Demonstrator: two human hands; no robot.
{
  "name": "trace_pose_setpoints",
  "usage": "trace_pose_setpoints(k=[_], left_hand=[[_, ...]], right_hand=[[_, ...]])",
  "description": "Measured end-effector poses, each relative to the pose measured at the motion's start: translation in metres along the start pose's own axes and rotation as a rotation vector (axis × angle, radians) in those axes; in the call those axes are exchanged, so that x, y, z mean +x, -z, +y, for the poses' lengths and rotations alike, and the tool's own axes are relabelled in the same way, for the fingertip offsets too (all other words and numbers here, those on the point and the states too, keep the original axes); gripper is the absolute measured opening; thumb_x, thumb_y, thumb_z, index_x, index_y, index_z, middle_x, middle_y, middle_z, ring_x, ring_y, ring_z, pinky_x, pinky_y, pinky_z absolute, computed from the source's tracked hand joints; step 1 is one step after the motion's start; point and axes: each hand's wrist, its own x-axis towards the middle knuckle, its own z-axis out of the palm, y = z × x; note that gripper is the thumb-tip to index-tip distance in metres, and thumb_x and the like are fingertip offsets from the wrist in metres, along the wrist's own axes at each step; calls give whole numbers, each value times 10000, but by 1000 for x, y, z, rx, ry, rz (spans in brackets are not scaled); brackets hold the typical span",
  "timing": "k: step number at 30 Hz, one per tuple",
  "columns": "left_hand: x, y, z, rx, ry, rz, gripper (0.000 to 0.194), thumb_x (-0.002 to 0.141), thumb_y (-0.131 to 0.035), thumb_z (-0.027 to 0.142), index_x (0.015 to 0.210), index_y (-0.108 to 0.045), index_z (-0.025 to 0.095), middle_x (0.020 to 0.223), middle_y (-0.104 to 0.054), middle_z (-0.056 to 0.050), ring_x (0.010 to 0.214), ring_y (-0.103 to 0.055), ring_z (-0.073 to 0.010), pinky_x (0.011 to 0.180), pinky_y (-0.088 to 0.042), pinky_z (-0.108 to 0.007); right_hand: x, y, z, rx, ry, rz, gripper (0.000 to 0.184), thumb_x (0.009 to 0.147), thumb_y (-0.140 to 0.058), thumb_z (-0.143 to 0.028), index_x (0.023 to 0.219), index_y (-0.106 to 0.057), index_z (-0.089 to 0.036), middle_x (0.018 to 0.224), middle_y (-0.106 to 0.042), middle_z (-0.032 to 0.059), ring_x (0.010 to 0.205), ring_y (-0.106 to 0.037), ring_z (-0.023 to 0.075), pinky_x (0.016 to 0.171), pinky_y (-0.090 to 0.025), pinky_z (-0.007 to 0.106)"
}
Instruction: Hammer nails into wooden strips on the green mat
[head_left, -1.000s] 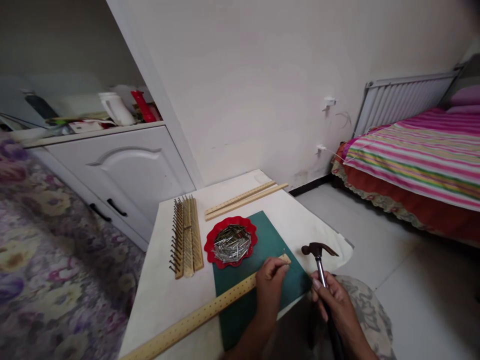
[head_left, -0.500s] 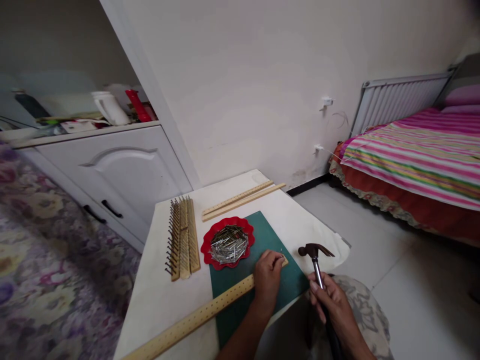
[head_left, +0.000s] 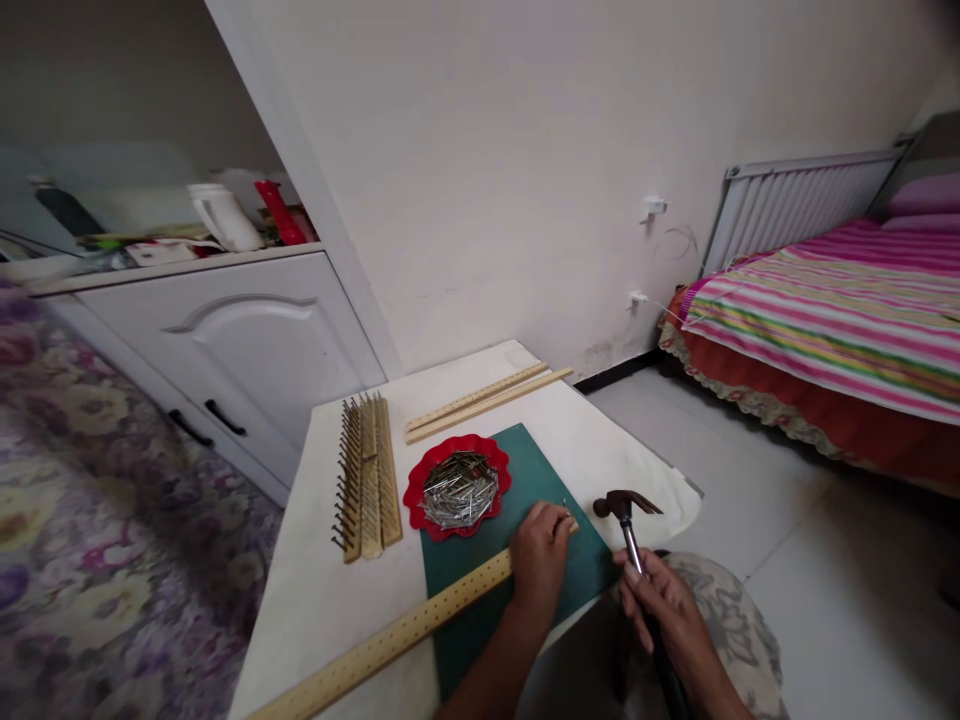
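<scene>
My left hand (head_left: 541, 555) rests on the right end of a long wooden strip (head_left: 397, 640) with rows of small holes. Its thumb and forefinger are pinched together there, with a tiny bright tip above them that looks like a nail; most of it is hidden. My right hand (head_left: 660, 600) grips a claw hammer (head_left: 628, 535) by its dark handle, head up, just off the table's right edge. Beside the left hand, a red scalloped bowl (head_left: 416, 480) holds many loose nails (head_left: 461, 490). A green mat (head_left: 517, 460) lies under the bowl and the strip's right part.
Nail-studded wooden strips (head_left: 367, 480) stand side by side at the table's left. Two bare strips (head_left: 487, 405) lie at the back of the white table (head_left: 352, 590). A cabinet (head_left: 247, 350) is on the left, a bed (head_left: 832, 290) on the right.
The hammer head has tilted and shifted slightly left. My left hand stays pinched at the strip's end, and the view has moved very little.
</scene>
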Motion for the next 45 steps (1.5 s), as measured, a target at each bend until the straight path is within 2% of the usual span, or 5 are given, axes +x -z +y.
trace_pose_setpoints(k=[16,27,34,39,45], left_hand=[[-1,-4,-2,82,-10,-7,174,847,-486,225,746,-628,219,788,-613,3,690,-544,-134,603,-327,-237],[-2,-5,-6,167,-35,-7,159,839,-485,180,727,-594,204,768,-583,2,692,-531,-130,592,-295,-237],[-2,-4,-7,59,-19,-23,146,833,-496,193,784,-633,210,804,-590,0,734,-545,-135,637,-356,-233],[-13,14,-9,31,-57,-62,148,824,-496,171,872,-632,204,877,-588,-22,845,-551,-162,735,-413,-261],[-46,53,-22,310,-84,-63,283,755,-526,105,998,-608,225,1049,-589,-53,988,-519,-232,853,-403,-380]], right_hand=[[-2,-20,-50,-256,3,-195,254,892,-479,-417,975,-536,-185,509,-538,-79,295,-351,32,318,-190,158],[-1,-27,-45,-305,-23,-211,252,886,-488,-427,934,-539,-185,487,-520,-87,289,-333,27,306,-193,151],[-4,-19,-39,-193,-9,-174,277,874,-515,-435,965,-540,-175,491,-542,-78,277,-341,25,314,-181,161],[-2,4,-18,-77,22,-85,282,865,-546,-426,980,-557,-169,497,-548,-67,303,-344,25,345,-230,170],[-3,21,-2,19,-3,-85,248,877,-544,-392,1015,-568,-187,541,-554,-55,324,-344,22,339,-236,158]])
